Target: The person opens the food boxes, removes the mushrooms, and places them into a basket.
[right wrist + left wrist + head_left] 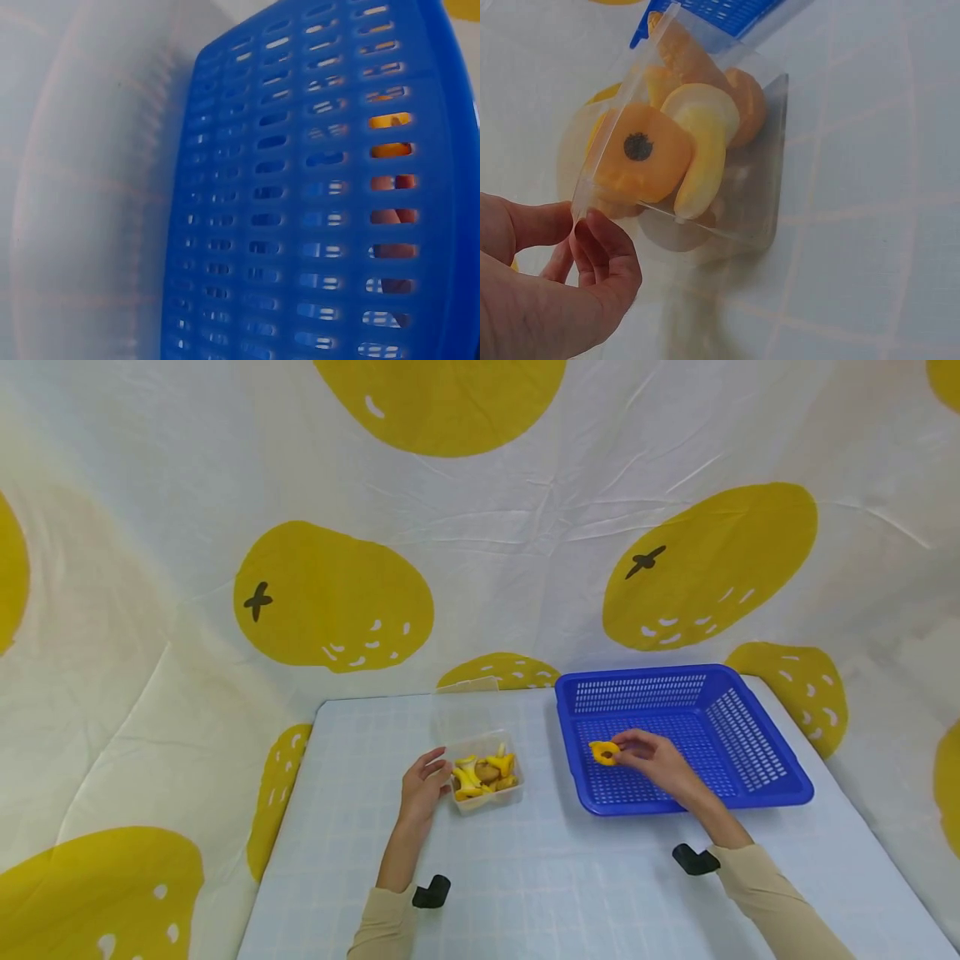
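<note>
On the left, my left hand (422,789) is at the near-left side of a clear plastic box (465,807). In the left wrist view its thumb and fingers pinch the box's rim (585,180). Yellow and orange mushroom-shaped pieces (480,768) fill the box, among them a pale-stemmed mushroom (709,150) and an orange piece with a dark spot (645,154). Over the blue basket (573,760), my right hand (660,762) pinches a yellow ring-shaped piece (602,752) between thumb and fingers. Through the basket's slots, the right wrist view gives only slivers of that hand.
A clear lid (465,702) stands raised behind the box, against the backdrop. The blue basket has slotted walls and sits at the table's right. Pale checked cloth (525,885) covers the tabletop, with a yellow-patterned curtain (517,568) hanging behind and at the sides.
</note>
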